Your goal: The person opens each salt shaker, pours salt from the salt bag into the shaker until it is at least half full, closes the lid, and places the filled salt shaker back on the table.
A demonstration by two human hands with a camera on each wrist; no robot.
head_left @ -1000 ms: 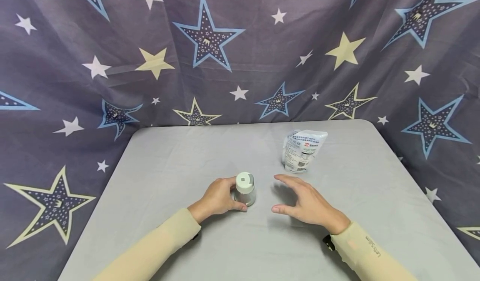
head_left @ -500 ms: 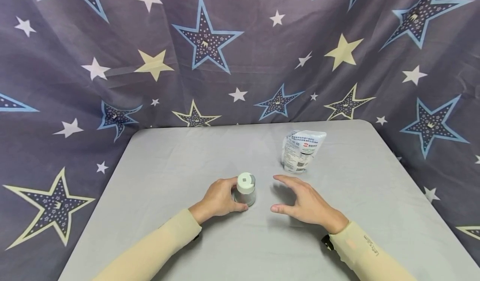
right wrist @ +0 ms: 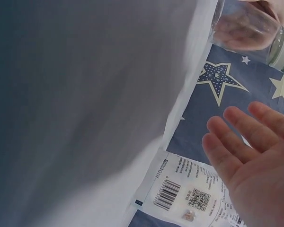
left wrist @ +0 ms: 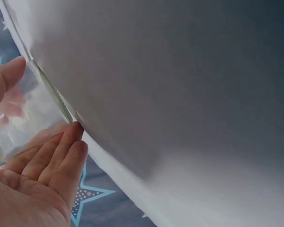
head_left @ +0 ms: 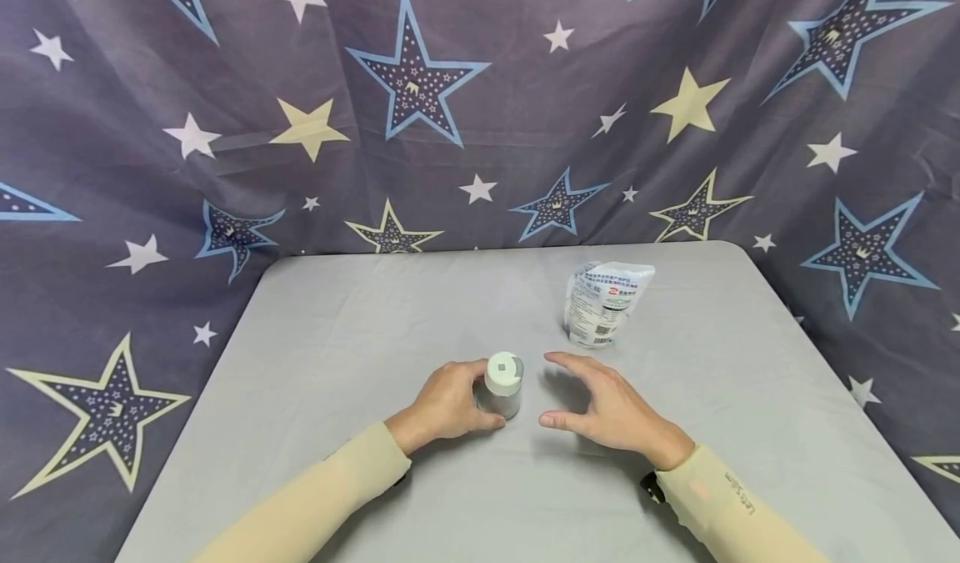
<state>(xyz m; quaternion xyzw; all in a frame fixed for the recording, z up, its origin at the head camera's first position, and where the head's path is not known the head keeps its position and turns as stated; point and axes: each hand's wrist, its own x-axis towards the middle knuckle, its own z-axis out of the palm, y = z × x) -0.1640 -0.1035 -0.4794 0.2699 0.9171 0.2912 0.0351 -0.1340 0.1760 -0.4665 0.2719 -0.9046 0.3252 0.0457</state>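
Observation:
A clear bottle (head_left: 502, 398) with a pale green-white cap stands upright near the middle of the table. My left hand (head_left: 448, 402) holds it from the left side, thumb in front and fingers behind. Through the clear wall of the bottle (left wrist: 26, 116) some of the skin shows in the left wrist view. To the right, my right hand (head_left: 618, 409) is held just over the table, fingers and thumb spread apart, with nothing in it. Beyond that hand stands a white printed pouch (head_left: 603, 304); its barcode and QR code show on the pouch (right wrist: 189, 191) in the right wrist view.
A pale grey cloth covers the table (head_left: 375, 313). Behind it and along both sides hangs a dark blue curtain (head_left: 480, 87) patterned with stars.
My left hand has slid the bottle a little to the right and toward me, closer to the right hand. The right hand and the pouch stay almost where they were.

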